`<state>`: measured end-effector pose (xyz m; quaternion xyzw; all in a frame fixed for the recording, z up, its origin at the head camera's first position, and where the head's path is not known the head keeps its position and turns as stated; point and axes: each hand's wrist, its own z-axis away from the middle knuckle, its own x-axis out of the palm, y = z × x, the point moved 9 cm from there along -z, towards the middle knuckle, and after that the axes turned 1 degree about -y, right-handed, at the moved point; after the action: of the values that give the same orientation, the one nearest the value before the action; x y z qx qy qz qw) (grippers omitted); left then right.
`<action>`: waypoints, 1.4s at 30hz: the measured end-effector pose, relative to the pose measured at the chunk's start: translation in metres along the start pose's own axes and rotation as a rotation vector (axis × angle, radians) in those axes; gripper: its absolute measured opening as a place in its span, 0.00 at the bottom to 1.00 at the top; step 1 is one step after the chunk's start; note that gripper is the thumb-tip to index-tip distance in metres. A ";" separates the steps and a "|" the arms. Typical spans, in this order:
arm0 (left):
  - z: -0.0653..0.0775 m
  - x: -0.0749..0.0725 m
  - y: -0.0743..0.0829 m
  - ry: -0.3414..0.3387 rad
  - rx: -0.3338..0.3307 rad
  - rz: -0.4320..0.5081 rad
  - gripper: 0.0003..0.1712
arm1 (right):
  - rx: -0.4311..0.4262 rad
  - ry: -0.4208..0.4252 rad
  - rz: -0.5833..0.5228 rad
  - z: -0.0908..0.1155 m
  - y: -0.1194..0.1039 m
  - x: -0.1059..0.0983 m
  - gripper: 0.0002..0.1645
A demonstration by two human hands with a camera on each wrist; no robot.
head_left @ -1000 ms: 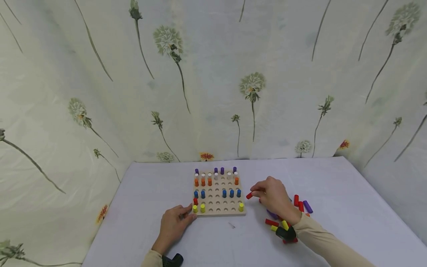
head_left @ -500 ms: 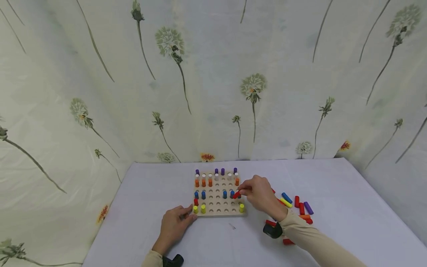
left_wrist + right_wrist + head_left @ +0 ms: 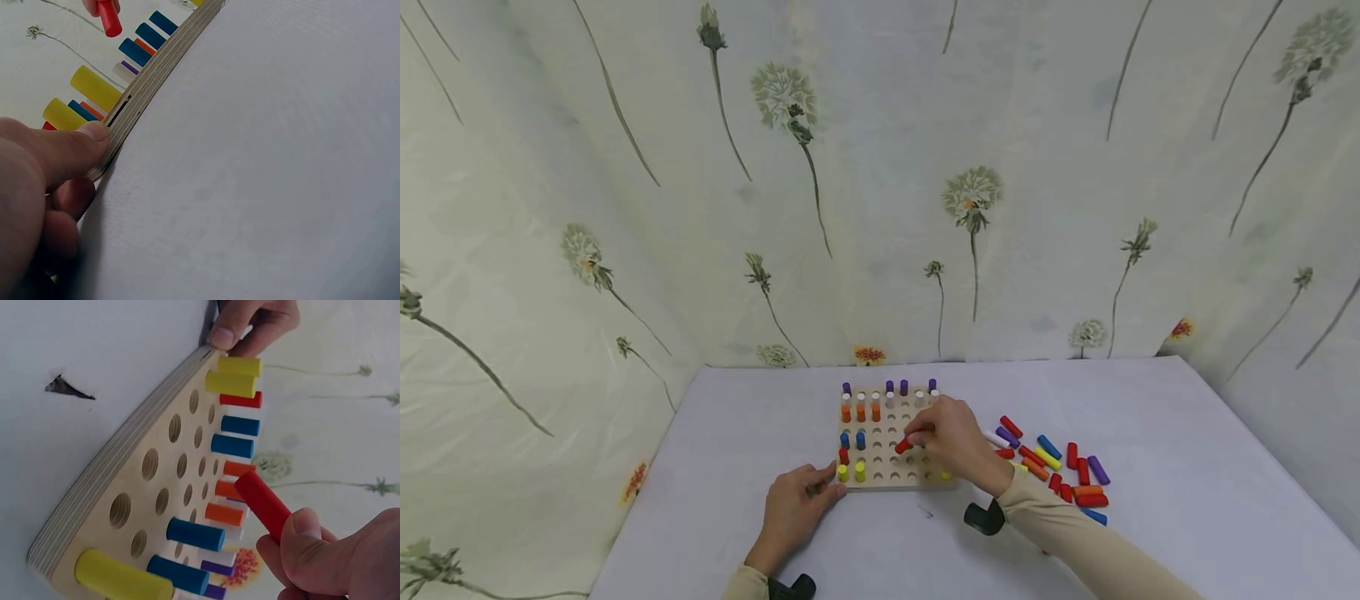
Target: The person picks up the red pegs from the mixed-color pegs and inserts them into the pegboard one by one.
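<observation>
A wooden pegboard (image 3: 885, 476) with rows of round holes lies on the table. Yellow, red, blue, orange, white and purple pegs stand in some of its holes. At its near left corner my left hand (image 3: 797, 506) grips the board, thumb on the front edge and fingers curled at the side. My right hand (image 3: 957, 442) pinches a red peg (image 3: 265, 499) between thumb and fingers, tilted and raised above the holes. One red peg (image 3: 241, 400) stands in the board behind a yellow peg (image 3: 230, 384). In the head view my right hand hides part of the board's right side.
Several loose pegs in mixed colours, among them a purple peg (image 3: 1098, 470) and a yellow peg (image 3: 1047, 458), lie scattered on the white table (image 3: 880, 550) to the right. A small tear (image 3: 67, 387) marks the cloth before the board. A flowered curtain (image 3: 865, 183) hangs behind.
My right hand has carried the red peg leftward from beside the board to over its middle. My left hand has stayed at the corner. More loose pegs now show.
</observation>
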<state>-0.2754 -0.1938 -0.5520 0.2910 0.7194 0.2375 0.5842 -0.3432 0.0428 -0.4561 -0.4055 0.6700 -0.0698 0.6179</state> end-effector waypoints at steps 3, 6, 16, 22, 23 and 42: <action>0.000 -0.001 0.001 0.004 0.004 -0.001 0.23 | -0.020 -0.007 -0.006 -0.002 -0.006 0.004 0.03; -0.001 -0.002 0.003 0.009 0.022 0.001 0.23 | -0.042 -0.007 -0.002 -0.003 -0.009 0.007 0.03; 0.000 -0.003 0.006 0.012 0.048 0.010 0.21 | -0.118 0.023 0.031 -0.007 -0.021 0.019 0.03; -0.002 -0.002 0.005 -0.001 0.036 0.012 0.22 | -0.138 0.043 0.043 -0.011 -0.027 0.026 0.03; -0.002 -0.002 0.005 -0.003 0.032 0.011 0.22 | -0.133 0.038 0.040 -0.012 -0.028 0.028 0.03; 0.000 -0.002 0.001 0.001 0.013 0.009 0.21 | -0.186 0.017 0.025 -0.013 -0.034 0.049 0.03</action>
<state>-0.2752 -0.1944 -0.5495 0.2978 0.7199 0.2357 0.5810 -0.3345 -0.0161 -0.4710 -0.4523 0.6837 -0.0030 0.5727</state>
